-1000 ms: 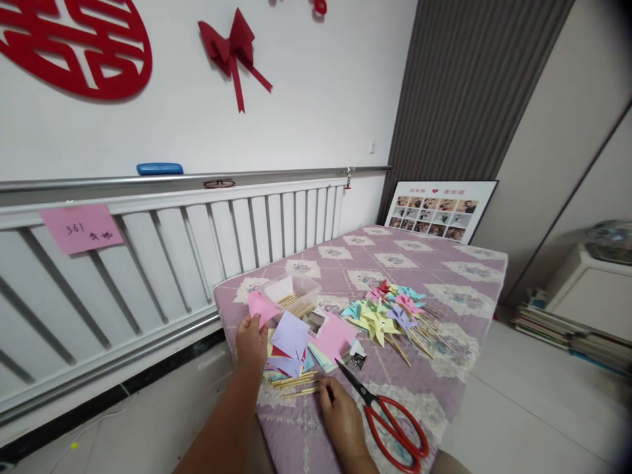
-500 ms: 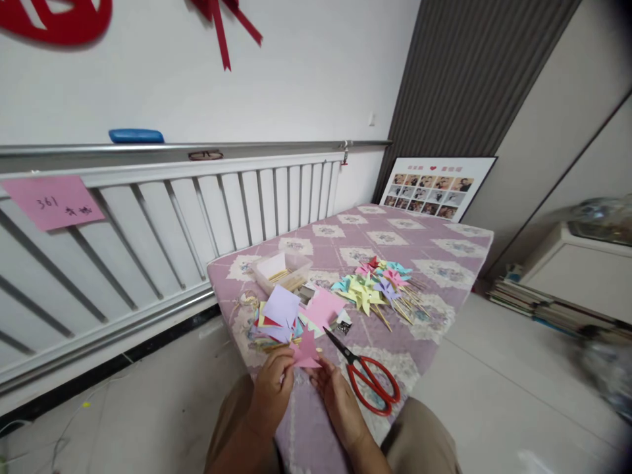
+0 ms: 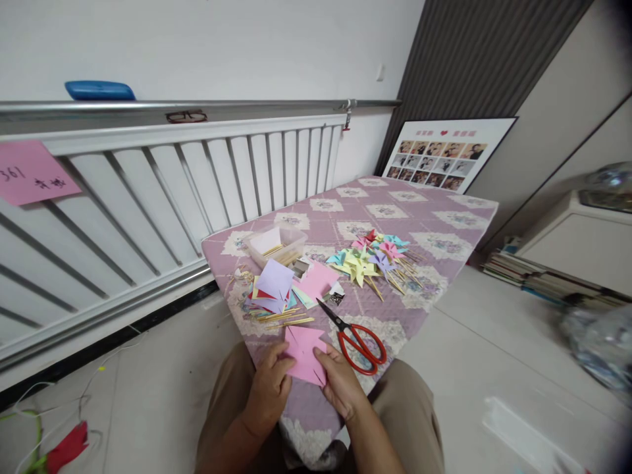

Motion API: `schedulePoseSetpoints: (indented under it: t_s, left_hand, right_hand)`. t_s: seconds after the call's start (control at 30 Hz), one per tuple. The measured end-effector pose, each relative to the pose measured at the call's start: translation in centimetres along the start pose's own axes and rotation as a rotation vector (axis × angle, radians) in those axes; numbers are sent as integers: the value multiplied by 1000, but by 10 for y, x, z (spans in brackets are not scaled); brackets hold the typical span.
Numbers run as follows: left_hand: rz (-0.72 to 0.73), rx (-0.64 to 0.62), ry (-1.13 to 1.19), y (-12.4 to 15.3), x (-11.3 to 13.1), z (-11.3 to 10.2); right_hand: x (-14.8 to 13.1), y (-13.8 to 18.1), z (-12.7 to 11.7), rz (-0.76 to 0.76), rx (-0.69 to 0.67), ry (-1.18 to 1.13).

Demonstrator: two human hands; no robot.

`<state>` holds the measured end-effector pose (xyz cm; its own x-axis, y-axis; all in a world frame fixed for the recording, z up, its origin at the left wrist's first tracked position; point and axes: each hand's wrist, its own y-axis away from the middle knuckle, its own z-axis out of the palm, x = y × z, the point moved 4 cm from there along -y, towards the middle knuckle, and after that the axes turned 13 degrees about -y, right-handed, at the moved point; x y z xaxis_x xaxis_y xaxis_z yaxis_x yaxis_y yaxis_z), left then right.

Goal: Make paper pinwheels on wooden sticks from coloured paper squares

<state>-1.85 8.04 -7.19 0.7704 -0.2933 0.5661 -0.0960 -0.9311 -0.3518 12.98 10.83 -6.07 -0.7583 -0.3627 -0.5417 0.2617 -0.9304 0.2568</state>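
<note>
pinching a pink paper square (image 3: 305, 359) from either side, the left hand (image 3: 270, 382) and the right hand (image 3: 340, 382) have their fingers narrowed on its edges, over the near end of the desk (image 3: 365, 313). slits show at the square's corners. just beyond it lie thin wooden sticks (image 3: 291, 321), then a pile of coloured paper (image 3: 275, 280). red-handled scissors (image 3: 345, 326) rest just beside the right hand. farther off, a clear plastic box (image 3: 299, 237) holds more sticks near the radiator (image 3: 251, 174), and paper pinwheels (image 3: 362, 265) lie bunched to the right, well apart from both hands.
</note>
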Motion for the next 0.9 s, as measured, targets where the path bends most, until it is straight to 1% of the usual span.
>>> schedulePoseSetpoints:
  t_s: [0.1, 0.17, 0.2, 0.3, 0.4, 0.47, 0.53, 0.63, 0.7, 0.9]
  left_hand:
    - [-260, 49, 283, 2, -7, 8]
    - [-423, 17, 527, 1, -7, 13]
    - [-476, -8, 644, -1, -5, 15]
    - [-520, -119, 928, -4, 4, 18]
    - [-557, -202, 1098, 1, 11, 23]
    - [-619, -198, 1184, 6, 15, 27]
    - [-707, -145, 1256, 8, 20, 31]
    - [-817, -41, 1265, 4, 28, 35]
    - [-825, -6, 1214, -3, 29, 35]
    - [-760, -21, 784, -20, 13, 24]
  right_hand:
    - [0, 0, -3, -9, 11, -24]
    - [0, 1, -6, -8, 9, -38]
    - [0, 1, -7, -9, 7, -47]
    - [0, 0, -12, -32, 9, -83]
    - [0, -2, -17, -84, 32, -124]
    - [0, -3, -20, -111, 47, -150]
    - [1, -4, -22, -129, 57, -174]
    - [2, -3, -23, -143, 60, -193]
    - [2, -1, -22, -148, 56, -200]
    - [-3, 1, -21, -156, 40, -230]
